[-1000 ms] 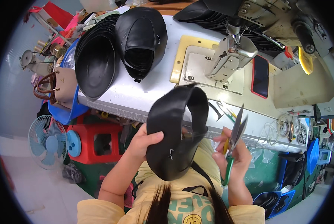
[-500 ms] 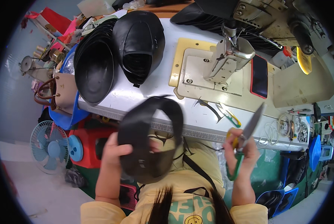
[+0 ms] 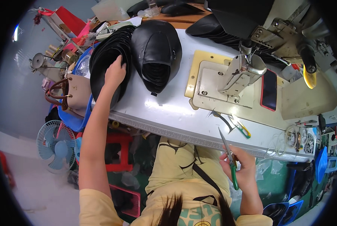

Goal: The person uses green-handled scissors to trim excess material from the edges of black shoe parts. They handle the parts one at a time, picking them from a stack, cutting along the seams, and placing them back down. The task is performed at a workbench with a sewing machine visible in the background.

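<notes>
My left hand [image 3: 115, 72] reaches out to a stack of nested black shoe uppers [image 3: 112, 41] at the left of the white table. Its fingers are bent over the upper on top, and their tips are partly lost against the dark material. In my right hand [image 3: 244, 165], held over my lap near the table's front edge, is a pair of scissors [image 3: 234, 177] with green on the handle. The blades point up and away from me. Just right of the first stack stands a second stack of black shoe uppers [image 3: 155, 45].
A sewing machine [image 3: 240, 77] stands on the table [image 3: 168, 115], with a red-edged phone [image 3: 268, 90] at its right. Thread snips [image 3: 240, 127] and a dark curved tool [image 3: 223, 121] lie before it. At the left are a beige handbag [image 3: 79, 94], a blue tub [image 3: 78, 122] and a fan [image 3: 59, 147].
My left hand has carried a black shoe upper from above my lap forward and left to the stack. The scissors in my right hand have come lower and now tilt left.
</notes>
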The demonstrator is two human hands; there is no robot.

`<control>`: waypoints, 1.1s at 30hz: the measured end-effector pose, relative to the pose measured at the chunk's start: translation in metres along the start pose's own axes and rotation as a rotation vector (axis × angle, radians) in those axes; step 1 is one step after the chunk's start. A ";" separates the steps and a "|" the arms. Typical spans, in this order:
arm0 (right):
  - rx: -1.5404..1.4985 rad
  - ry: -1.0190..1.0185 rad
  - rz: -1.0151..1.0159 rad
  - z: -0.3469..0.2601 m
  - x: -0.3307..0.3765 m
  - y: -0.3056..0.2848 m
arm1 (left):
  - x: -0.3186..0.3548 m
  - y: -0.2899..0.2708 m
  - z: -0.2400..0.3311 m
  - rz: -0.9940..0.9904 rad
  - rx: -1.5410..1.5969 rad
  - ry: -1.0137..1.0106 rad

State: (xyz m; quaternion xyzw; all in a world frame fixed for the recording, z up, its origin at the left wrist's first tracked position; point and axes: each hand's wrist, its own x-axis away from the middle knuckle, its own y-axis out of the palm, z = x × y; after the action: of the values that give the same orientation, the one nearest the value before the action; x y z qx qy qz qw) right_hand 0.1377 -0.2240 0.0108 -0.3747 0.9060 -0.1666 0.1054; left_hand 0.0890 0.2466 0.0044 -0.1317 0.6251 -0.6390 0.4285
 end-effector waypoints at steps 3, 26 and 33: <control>-0.049 0.061 0.006 0.006 0.006 0.000 | -0.013 0.004 0.012 0.296 0.071 0.034; -0.240 0.190 -0.208 0.022 -0.008 0.031 | 0.183 -0.040 0.130 -0.429 1.941 -0.486; -0.228 0.141 -0.186 0.018 -0.003 0.029 | 0.207 -0.046 0.120 -0.810 1.848 -0.360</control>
State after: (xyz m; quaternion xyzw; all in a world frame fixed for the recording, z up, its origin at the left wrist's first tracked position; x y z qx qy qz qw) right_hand 0.1270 -0.2062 -0.0164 -0.4537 0.8856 -0.0976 -0.0175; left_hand 0.0324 0.0098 -0.0073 -0.0453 -0.2764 -0.9384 0.2021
